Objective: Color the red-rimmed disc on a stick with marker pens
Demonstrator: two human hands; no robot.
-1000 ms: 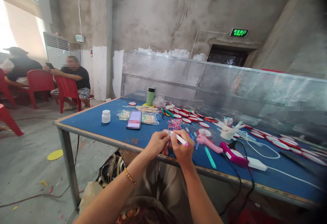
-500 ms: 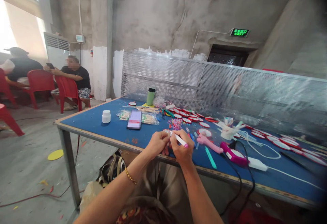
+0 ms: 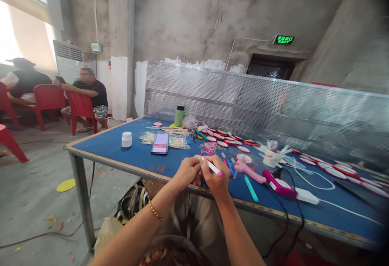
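Note:
My right hand grips a white marker pen with a pink end, slanting down toward me. Close against it, my left hand is closed, its fingers pinched around something small. A whitish bit and a thin red-tipped piece show above the fingertips, but what the left hand holds is mostly hidden. Both hands are at the front edge of the blue table. Just beyond them lies a pile of colourful small bands. A pink glue gun and a teal pen-like tool lie right of the hands.
A phone, packets of wooden sticks, a white jar and a green bottle stand or lie left. Red-rimmed white discs, a cup of pens, a magenta device and cords occupy the right. People sit beyond.
The view has shifted very slightly. Both hands keep almost the same place and grip, with the marker still in my right hand.

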